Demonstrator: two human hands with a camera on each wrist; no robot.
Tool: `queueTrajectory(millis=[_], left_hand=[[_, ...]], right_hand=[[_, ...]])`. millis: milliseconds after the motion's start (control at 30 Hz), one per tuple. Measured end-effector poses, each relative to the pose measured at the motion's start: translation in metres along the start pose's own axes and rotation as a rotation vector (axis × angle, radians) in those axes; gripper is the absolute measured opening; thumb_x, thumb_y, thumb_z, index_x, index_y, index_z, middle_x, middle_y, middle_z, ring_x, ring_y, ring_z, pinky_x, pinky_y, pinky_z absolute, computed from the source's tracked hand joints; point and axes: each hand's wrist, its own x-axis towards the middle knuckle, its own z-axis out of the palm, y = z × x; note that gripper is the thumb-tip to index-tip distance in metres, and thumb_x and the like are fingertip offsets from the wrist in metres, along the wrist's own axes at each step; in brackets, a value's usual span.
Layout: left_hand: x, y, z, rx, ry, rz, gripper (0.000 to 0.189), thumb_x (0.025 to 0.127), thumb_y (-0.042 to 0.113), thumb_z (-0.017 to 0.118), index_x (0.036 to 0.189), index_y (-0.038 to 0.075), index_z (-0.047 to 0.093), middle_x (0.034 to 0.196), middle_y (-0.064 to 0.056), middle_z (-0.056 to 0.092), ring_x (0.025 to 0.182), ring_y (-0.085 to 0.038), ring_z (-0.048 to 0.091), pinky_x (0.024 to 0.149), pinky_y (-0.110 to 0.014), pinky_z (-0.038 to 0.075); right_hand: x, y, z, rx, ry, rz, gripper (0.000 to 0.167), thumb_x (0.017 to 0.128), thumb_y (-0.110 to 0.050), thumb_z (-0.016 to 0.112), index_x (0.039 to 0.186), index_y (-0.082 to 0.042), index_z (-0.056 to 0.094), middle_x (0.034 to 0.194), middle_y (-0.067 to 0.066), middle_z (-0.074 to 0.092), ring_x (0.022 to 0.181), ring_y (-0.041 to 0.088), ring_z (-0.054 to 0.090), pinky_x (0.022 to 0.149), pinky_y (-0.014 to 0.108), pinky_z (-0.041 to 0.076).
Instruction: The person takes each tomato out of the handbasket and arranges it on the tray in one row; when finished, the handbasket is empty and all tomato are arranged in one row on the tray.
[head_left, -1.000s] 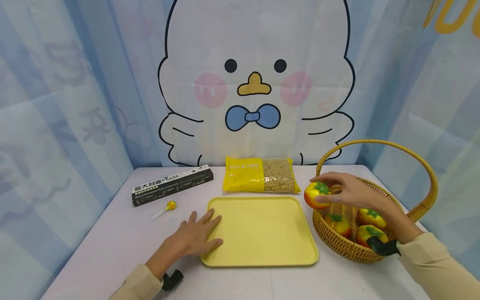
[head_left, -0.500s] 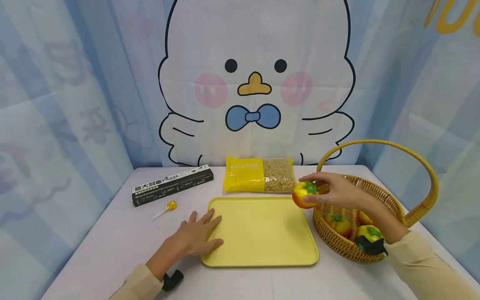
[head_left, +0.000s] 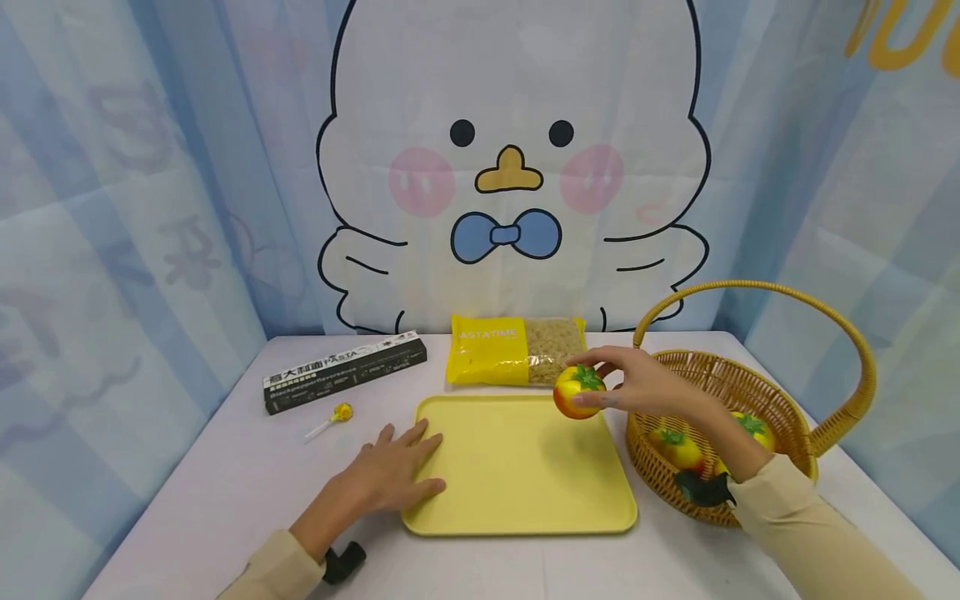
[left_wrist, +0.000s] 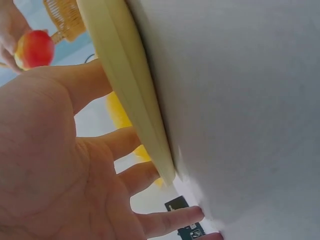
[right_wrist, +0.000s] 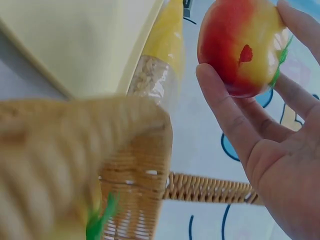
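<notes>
Red-yellow fruit in the fingertip pinch of the right hand, left hand outspread on tray

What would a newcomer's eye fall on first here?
Probably the huge cartoon figure with a blue bow tie, behind the table. Next, the red-and-yellow fruit the right hand grips, seen over the far right corner of the yellow tray. Then the wicker basket, right of the tray, holding similar fruits.

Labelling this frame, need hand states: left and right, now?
Left hand: open, fingers spread, touching the yellow tray.
Right hand: closed, holding a red-and-yellow fruit.
</notes>
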Motion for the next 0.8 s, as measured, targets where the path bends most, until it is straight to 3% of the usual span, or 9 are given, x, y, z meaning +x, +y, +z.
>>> queueTrajectory(millis=[300, 500, 800], left_hand=[[-0.001, 0.002, -0.001, -0.002, -0.001, -0.022, 0.073, 0.096, 0.057, 0.071, 0.158, 0.025, 0.052, 0.175, -0.008, 0.034, 0.155, -0.056, 0.032, 0.118, -0.079, 0.033], [-0.004, 0.003, -0.004, -0.007, -0.008, -0.032, 0.071, 0.095, 0.054, 0.073, 0.156, 0.024, 0.054, 0.174, -0.009, 0.035, 0.154, -0.054, 0.035, 0.118, -0.079, 0.034], [-0.006, 0.005, -0.007, -0.004, -0.007, -0.028, 0.069, 0.095, 0.051, 0.075, 0.155, 0.024, 0.056, 0.176, -0.010, 0.032, 0.153, -0.050, 0.039, 0.116, -0.074, 0.042]], right_hand=[[0.009, -0.004, 0.014, -0.012, -0.005, -0.031, 0.056, 0.093, -0.039, 0.082, 0.141, -0.015, 0.067, 0.136, 0.011, 0.070, 0.117, 0.029, 0.068, 0.099, 0.049, 0.058], [0.016, -0.008, 0.022, -0.011, -0.010, -0.012, 0.060, 0.093, -0.041, 0.081, 0.142, -0.011, 0.066, 0.138, 0.014, 0.069, 0.116, 0.029, 0.068, 0.094, 0.046, 0.061], [0.037, -0.013, 0.039, 0.053, -0.025, -0.042, 0.060, 0.095, -0.038, 0.079, 0.145, -0.009, 0.063, 0.143, 0.019, 0.065, 0.122, 0.037, 0.068, 0.100, 0.050, 0.061]])
